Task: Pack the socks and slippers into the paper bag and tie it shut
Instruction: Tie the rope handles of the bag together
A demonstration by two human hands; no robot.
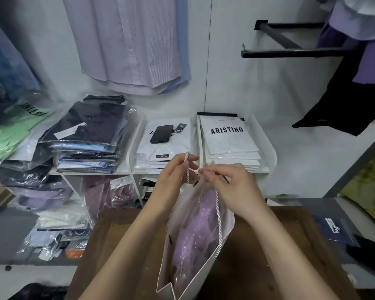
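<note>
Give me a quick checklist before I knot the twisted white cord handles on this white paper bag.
1. Left hand pinches a twisted white cord handle: ok.
2. Right hand pinches the other cord handle: ok.
3. White paper bag rests on the brown wooden table: ok.
4. Purple plastic-wrapped contents sit below the bag's rim: ok.
5. Socks and slippers both inside: cannot tell.
6. Bag tied shut: not ok, mouth open.
</note>
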